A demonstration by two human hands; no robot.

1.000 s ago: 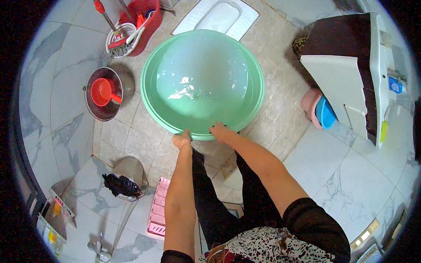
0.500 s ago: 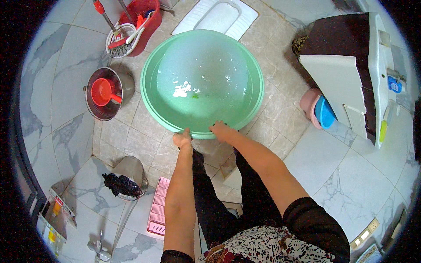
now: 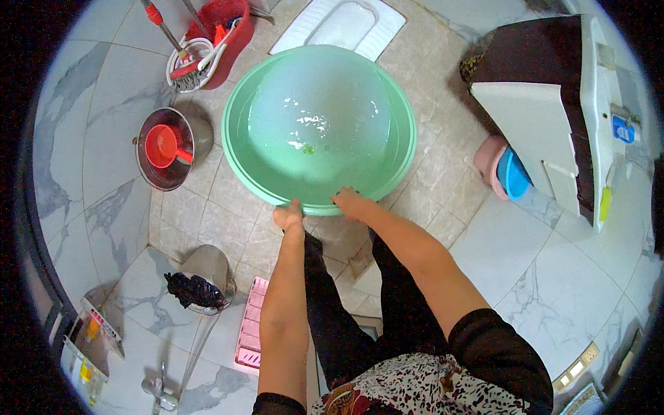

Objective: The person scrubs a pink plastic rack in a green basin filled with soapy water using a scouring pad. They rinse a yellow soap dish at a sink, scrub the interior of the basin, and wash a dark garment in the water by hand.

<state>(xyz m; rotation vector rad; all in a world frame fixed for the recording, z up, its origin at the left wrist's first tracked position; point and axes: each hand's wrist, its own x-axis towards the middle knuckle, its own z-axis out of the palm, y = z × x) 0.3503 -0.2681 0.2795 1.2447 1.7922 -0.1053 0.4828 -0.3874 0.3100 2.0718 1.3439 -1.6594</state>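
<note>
A large round green plastic basin [image 3: 234,160] stands in front of me on the tiled floor, holding water with bright ripples. A small green scrap [image 3: 308,149] shows in the water. My left hand [image 3: 289,215] is closed round the basin's near rim, left of the middle. A short way to the right, my right hand [image 3: 351,203] grips the same rim, its fingers over the inner side and the thumb side hidden. The undersides of both grips are out of sight.
Beyond the basin lies a white squat toilet [image 3: 337,28]. To the left are a red mop bucket [image 3: 238,41] and a metal pot [image 3: 200,138] with a red dipper [image 3: 161,146]. Nearer stands a bin with a black bag [image 3: 194,290] beside a pink rack [image 3: 250,325]. Right: a sink cabinet [image 3: 529,124], blue basin [image 3: 513,175].
Light glints on the water have shifted toward the middle as the surface moves. Both hands keep their places on the rim, and the basin has barely moved.
</note>
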